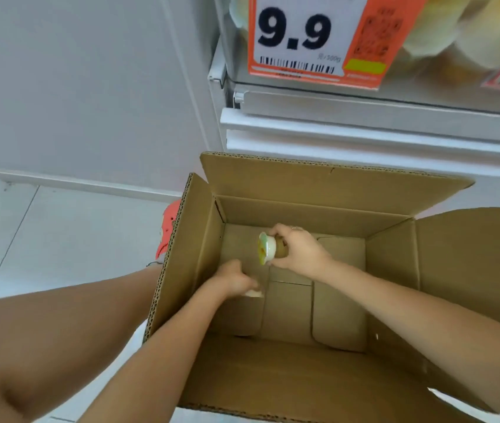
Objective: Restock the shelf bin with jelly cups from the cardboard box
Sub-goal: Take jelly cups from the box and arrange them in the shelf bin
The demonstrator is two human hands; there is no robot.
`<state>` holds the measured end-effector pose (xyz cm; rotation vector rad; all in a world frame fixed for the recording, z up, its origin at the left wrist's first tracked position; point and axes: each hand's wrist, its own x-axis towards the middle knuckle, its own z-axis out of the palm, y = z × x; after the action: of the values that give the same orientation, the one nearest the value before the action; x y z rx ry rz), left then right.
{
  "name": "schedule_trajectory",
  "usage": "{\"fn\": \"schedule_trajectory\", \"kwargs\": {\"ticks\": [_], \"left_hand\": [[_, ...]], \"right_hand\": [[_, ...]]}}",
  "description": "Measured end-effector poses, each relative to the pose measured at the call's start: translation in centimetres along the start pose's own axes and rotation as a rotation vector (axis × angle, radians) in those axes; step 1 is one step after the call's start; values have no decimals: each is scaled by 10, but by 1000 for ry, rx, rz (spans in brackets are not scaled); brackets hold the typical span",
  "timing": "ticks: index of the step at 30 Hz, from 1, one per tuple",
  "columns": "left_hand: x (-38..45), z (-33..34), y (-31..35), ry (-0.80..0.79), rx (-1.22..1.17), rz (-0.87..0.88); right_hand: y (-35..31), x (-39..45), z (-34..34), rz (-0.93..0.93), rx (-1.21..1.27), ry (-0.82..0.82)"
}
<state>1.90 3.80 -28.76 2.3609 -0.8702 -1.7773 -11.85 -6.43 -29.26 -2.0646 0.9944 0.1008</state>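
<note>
Right hand [299, 250] deep in the cardboard box [444, 264], fingers pinching a jelly cup [268, 248] sideways. Left hand [236, 280] low on the box floor, fingers curled around something pale [254, 293].

Plain brown cardboard box [318, 184], white-and-green jelly cup [267, 248], orange price tag [376, 41] with black digits.

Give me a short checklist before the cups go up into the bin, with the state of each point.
1. Right hand holds a cup: ok, fingers curl round it, cup on its side.
2. Left hand has a grip on a second cup: cannot tell, only a pale edge shows under the fingers.
3. Box flaps open: ok.
4. More cups left in the box: none visible on the bare floor.
5. Room in the bin: cannot tell, its top is out of view.
</note>
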Motion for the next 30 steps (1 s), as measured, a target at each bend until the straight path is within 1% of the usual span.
{"fn": "schedule_trajectory", "kwargs": {"ticks": [2,3,4,6,10,12,14,17,21,24,27,30], "left_hand": [[-19,-9,25,27,-382,18],[-32,-15,40,18,-539,34],[-45,-21,53,-10,-646,68],[-76,-32,82,-85,-762,135],[-141,-54,123,-219,-951,200],[-171,-61,137,-329,-973,260],[-196,-64,150,-400,-949,336],[-223,-58,166,-448,-895,444],[-236,-53,179,-530,-904,573],[-237,-55,184,-632,-891,681],[-236,-51,187,-600,-851,700],[-242,-47,192,-517,-928,655]], "right_hand": [[-7,-31,-33,5,86,41],[-14,-46,-51,18,134,80],[-21,-61,-69,32,183,129],[-37,-90,-106,25,250,233],[-69,-144,-169,-71,202,394],[-84,-165,-190,-117,203,440],[-97,-181,-205,-190,224,457],[-110,-194,-214,-275,236,468],[-112,-195,-225,-319,307,448],[-107,-196,-235,-325,359,421],[-104,-196,-235,-323,415,407],[-108,-194,-237,-335,477,362]]}}
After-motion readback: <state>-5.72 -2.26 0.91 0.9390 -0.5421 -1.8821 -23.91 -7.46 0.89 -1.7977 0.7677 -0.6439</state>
